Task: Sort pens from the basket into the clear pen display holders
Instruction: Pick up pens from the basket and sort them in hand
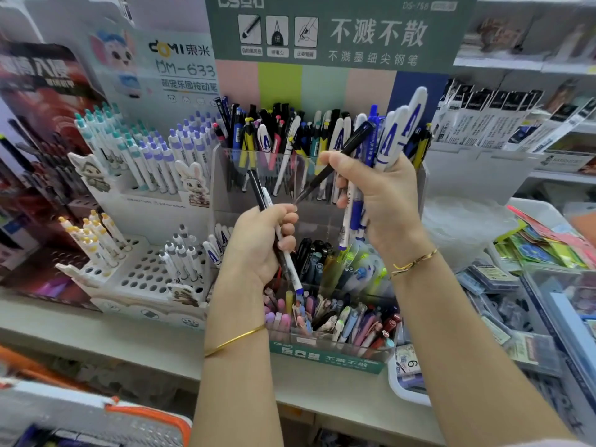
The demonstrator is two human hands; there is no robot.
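– Several white-and-blue pens (396, 130) are gripped in the right hand (377, 195), a black pen (356, 136) pinched alongside; two pens (259, 191) are held in the left hand (263, 246).
– Before the clear display holder (222, 188), a pen could be dropped: both grips overloaded.

Single head-worn view, wide-angle, close in.
It looks forward and down over the left hand (258, 243) and right hand (383, 195), facing the near clear pen display holders (225, 188) on the shelf (96, 330).
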